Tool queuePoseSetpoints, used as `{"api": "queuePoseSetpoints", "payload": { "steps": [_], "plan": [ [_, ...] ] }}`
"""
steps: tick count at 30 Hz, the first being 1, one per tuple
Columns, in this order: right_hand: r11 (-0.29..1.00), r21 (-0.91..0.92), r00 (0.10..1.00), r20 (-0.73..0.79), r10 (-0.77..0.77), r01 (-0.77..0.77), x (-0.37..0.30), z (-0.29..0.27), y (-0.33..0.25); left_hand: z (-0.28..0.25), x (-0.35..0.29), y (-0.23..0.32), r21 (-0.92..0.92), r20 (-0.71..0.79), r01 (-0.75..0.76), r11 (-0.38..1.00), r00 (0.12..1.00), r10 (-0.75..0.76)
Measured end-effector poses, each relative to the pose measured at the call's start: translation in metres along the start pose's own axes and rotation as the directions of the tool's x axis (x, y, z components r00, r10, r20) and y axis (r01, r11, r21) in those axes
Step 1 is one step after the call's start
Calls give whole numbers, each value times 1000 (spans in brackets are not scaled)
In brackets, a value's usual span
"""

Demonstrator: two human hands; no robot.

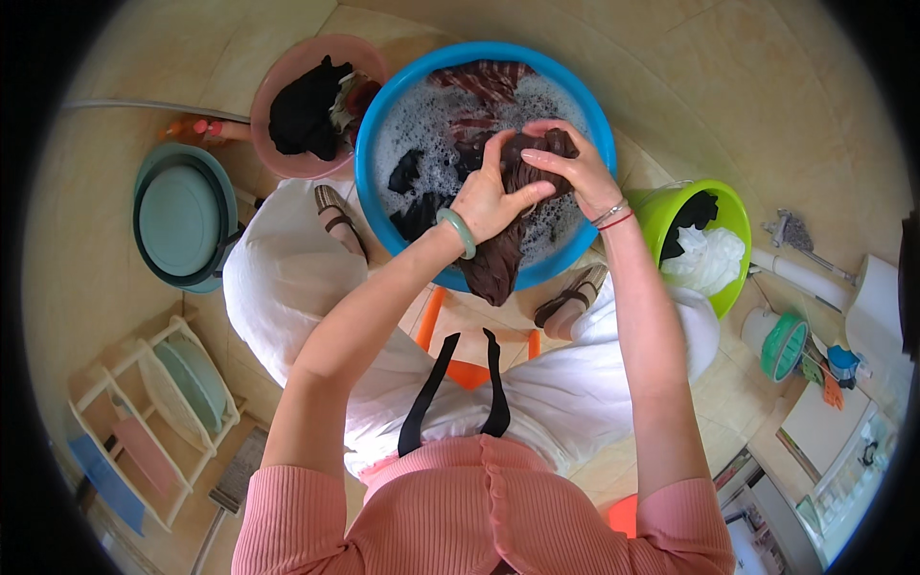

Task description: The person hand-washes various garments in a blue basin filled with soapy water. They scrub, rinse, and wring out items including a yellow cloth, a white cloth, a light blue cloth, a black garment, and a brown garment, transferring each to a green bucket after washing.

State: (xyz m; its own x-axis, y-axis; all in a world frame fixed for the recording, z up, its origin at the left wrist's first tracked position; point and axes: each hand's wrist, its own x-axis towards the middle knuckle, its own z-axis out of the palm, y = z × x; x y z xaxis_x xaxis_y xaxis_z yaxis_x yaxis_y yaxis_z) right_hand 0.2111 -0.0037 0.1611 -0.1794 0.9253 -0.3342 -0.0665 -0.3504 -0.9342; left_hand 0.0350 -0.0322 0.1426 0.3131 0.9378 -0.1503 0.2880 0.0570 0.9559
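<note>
Both my hands grip a wet dark brown garment [496, 264] above a round blue basin [368, 168] of foamy water. My left hand [491, 199], with a pale green bangle on the wrist, is closed on the cloth's left side. My right hand [583, 174] curls over the bunched upper part, its fingertips pressed into the fabric. The lower end of the garment hangs over the basin's near rim. A maroon patterned cloth [484, 79] floats at the far side of the suds [414, 120]. Black cloth [419, 213] lies in the water at the left.
A pink basin [273, 81] of dark clothes stands at the far left. At the right is a lime green bucket [661, 213] with white cloth [707, 257] and black cloth. Stacked basins [177, 220] and a rack [153, 412] stand left. An orange stool [468, 374] shows beneath me.
</note>
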Motion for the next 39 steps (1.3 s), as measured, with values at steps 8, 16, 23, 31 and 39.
{"api": "queuePoseSetpoints", "payload": {
  "steps": [8,16,23,31,39],
  "plan": [
    [428,-726,675,69,-735,539,-32,40,-40,-26,20,-62,-138,-131,303,943,938,-320],
    [155,-575,476,462,-749,803,-74,62,-50,-39,19,-8,-759,642,651,7,750,-158],
    [666,-271,647,-168,-743,695,-71,46,-42,-25,18,12,-871,484,484,-91,809,-333],
    [709,692,921,-354,164,140,-43,5,10,-23,13,71,-605,6,134,785,986,-164],
    [683,705,978,75,197,-191,-42,19,-22,-13,-25,121,-73,93,-553,830,825,558]
  ]
}}
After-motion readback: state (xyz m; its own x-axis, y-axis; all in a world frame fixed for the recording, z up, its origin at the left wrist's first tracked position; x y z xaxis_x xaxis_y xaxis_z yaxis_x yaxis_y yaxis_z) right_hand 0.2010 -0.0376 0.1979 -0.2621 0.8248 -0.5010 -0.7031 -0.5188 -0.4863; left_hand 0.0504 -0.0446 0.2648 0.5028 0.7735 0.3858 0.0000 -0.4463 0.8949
